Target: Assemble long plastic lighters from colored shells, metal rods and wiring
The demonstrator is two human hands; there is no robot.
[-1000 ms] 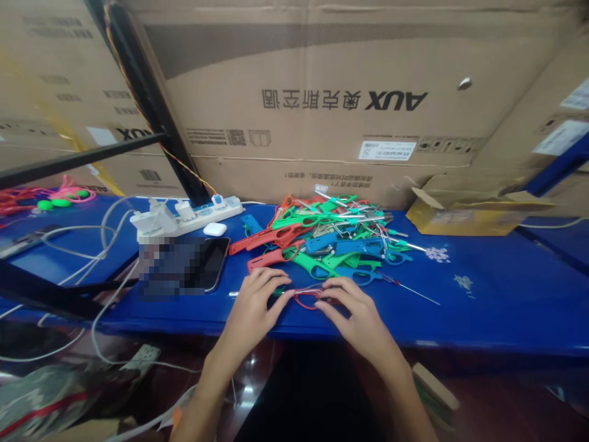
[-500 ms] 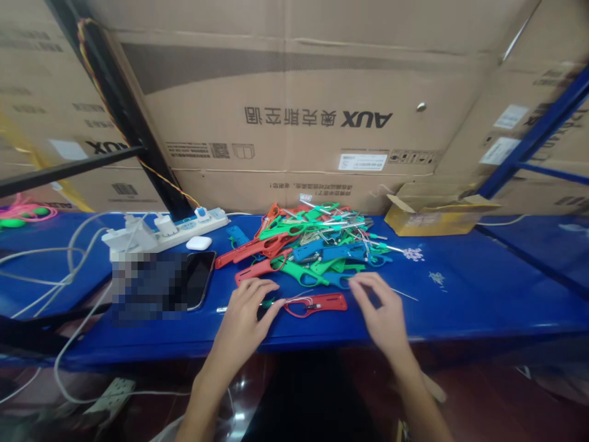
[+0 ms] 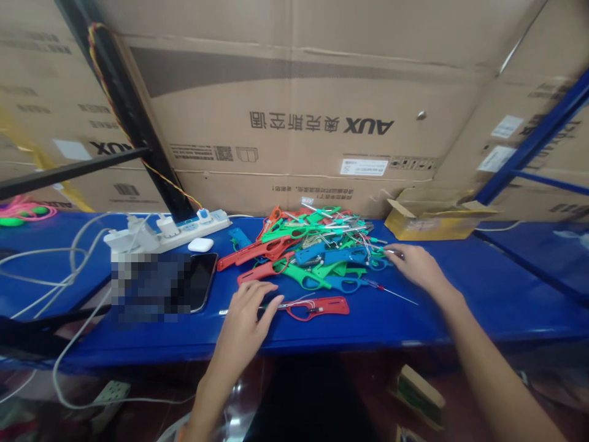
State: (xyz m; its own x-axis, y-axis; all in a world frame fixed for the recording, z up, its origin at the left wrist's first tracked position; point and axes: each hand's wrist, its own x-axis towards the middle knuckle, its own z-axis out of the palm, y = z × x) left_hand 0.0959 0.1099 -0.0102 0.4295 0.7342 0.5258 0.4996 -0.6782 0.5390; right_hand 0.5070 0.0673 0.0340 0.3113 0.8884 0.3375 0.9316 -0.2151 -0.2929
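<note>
A red long-nosed gas lighter half (image 3: 334, 306), with thin wires and small parts along it, lies near the table's front edge. My left hand (image 3: 248, 316) is closed around its nozzle end, where a bit of green and metal shows. At the right side of the heap, my right hand (image 3: 421, 270) has its fingertips pinched together by a small shiny, dark piece that I cannot make out. The heap of red, green and blue lighter casings (image 3: 308, 252) with metal nozzles lies behind both hands. A thin screwdriver (image 3: 391, 291) rests in front of my right hand.
At the back right stands an open yellow carton (image 3: 427, 224). A power strip (image 3: 184, 230) with chargers, a white earphone case (image 3: 200, 245) and a dark phone (image 3: 204, 279) lie to the left. A large cardboard box (image 3: 294, 110) walls off the back.
My right hand has moved from beside the red lighter half, right and away from me, to the heap's right edge. My left hand has stayed at the nozzle end.
</note>
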